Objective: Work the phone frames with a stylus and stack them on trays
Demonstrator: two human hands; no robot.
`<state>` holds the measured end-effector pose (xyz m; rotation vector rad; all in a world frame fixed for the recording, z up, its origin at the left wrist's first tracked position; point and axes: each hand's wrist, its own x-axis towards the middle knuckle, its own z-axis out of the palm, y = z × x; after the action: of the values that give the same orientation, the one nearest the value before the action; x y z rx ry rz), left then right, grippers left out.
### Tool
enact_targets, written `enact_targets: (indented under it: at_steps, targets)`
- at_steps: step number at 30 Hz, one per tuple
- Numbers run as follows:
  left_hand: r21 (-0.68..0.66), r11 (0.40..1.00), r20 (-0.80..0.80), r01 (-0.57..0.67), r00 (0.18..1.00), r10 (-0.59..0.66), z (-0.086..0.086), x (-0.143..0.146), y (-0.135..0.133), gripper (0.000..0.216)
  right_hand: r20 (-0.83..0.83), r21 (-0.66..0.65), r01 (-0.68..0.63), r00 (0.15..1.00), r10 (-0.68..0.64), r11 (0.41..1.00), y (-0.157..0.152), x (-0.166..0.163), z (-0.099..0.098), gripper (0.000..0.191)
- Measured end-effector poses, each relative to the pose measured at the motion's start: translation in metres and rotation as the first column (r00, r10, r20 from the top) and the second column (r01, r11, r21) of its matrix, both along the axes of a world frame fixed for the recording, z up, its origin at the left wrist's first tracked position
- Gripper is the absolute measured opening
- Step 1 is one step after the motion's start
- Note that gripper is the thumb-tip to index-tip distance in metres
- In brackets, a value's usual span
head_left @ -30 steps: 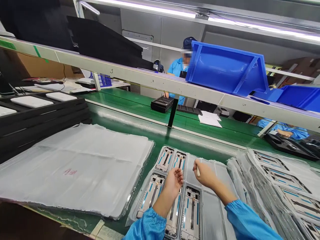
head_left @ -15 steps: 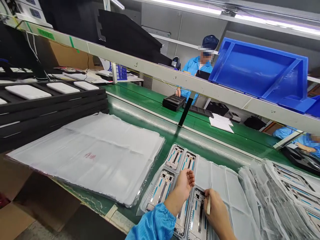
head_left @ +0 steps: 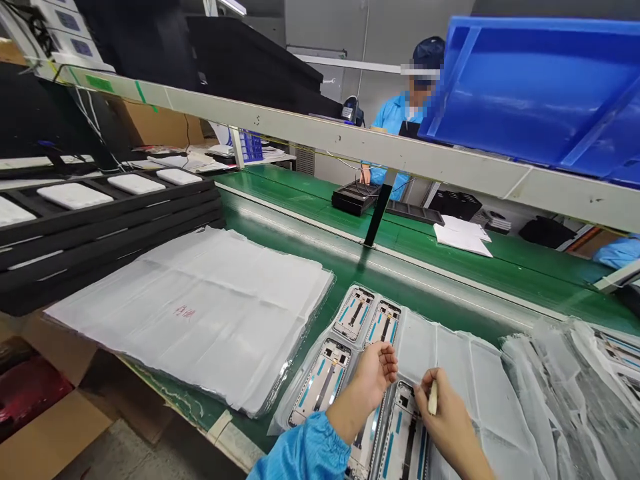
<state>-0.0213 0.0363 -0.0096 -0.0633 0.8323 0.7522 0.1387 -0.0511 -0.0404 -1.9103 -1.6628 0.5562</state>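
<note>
A clear plastic tray (head_left: 450,353) lies at the table's near edge with several phone frame parts (head_left: 353,313) in its left pockets. My left hand (head_left: 374,375) rests on the tray with its fingers curled, over one of the parts. My right hand (head_left: 443,417) is closed round a small pale stick-like tool (head_left: 433,399), its tip close to the top of a part (head_left: 405,427) in the near row. Both blue sleeves come in from the bottom edge.
A stack of clear plastic bags (head_left: 200,313) lies to the left. Black trays with white pads (head_left: 90,213) stand at far left. More filled clear trays (head_left: 575,387) are piled at right. Across the green conveyor (head_left: 450,260) another person (head_left: 400,120) works. A blue bin (head_left: 540,87) sits overhead.
My right hand came down from above the tray to a part in the near row. The view has shifted left and closer. My left hand has stayed on the tray.
</note>
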Motion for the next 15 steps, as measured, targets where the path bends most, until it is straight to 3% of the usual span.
enact_targets:
  at_steps: [3,6,8,10,15]
  targets:
    - [0.007,1.0,-0.03,0.01,0.999,-0.01,0.004,-0.001,0.0,0.028,-0.203,-0.017,-0.01,0.979,0.006,1.0,-0.007,0.0,0.015,0.044]
    - [0.012,1.0,-0.042,0.021,0.999,-0.021,0.005,0.0,0.0,0.028,-0.539,-0.051,-0.151,0.837,0.1,0.987,-0.01,0.006,0.03,0.049]
    - [0.016,0.999,-0.036,0.048,0.998,-0.048,0.003,0.0,-0.001,0.029,-0.649,-0.088,-0.305,0.74,0.178,0.948,-0.007,0.014,0.037,0.052]
    - [0.032,0.995,-0.02,0.097,0.995,-0.096,0.001,0.002,-0.002,0.031,-0.715,-0.072,-0.364,0.668,0.207,0.929,0.0,0.022,0.039,0.053]
    - [0.065,0.961,0.006,0.269,0.963,-0.27,-0.007,0.006,-0.009,0.034,-0.842,0.02,-0.17,0.528,0.108,0.985,0.015,0.027,0.036,0.064]
